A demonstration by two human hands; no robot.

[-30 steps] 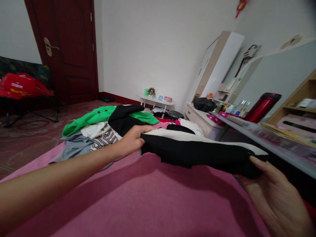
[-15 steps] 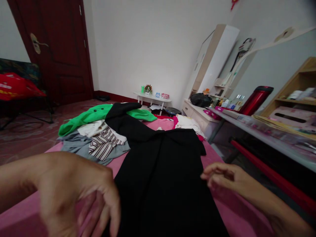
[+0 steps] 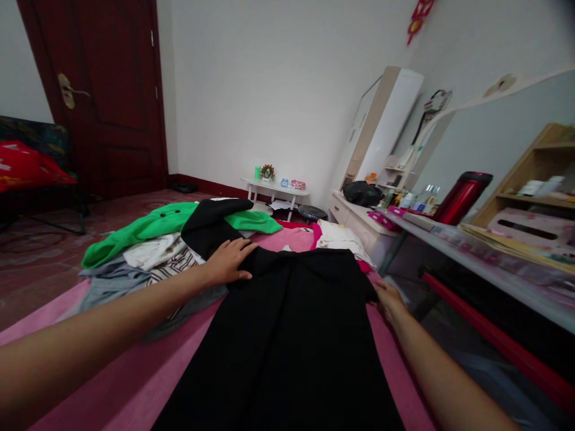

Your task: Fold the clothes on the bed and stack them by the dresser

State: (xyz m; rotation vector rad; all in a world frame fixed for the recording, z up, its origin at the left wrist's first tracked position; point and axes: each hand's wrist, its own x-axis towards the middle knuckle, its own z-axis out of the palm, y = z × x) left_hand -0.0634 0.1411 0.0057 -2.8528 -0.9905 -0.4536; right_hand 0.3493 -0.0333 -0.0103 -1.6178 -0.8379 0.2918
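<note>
A long black garment [image 3: 291,335] lies spread flat down the middle of a bed with a pink cover [image 3: 193,353]. One black sleeve reaches back to the left over other clothes; a short sleeve end shows at the right. My left hand [image 3: 230,261] rests on the garment's upper left part, fingers stretched forward and thumb apart. At the right sleeve edge, my right hand [image 3: 390,301] has its fingers closed on the black cloth. Left of the garment lie a green garment [image 3: 148,224], a striped cloth [image 3: 177,266] and grey clothing [image 3: 112,287].
Pink and white clothes [image 3: 339,234] lie at the bed's far end, before a low white table [image 3: 274,187]. A cluttered desk [image 3: 471,251] with a red thermos [image 3: 465,197] runs along the right. A chair with a red bag [image 3: 31,167] stands left, near the dark red door [image 3: 103,90].
Both hands have moved forward. My left hand has gone from the near left onto the garment's upper left part, and my right hand has reached the sleeve edge and closed on it.
</note>
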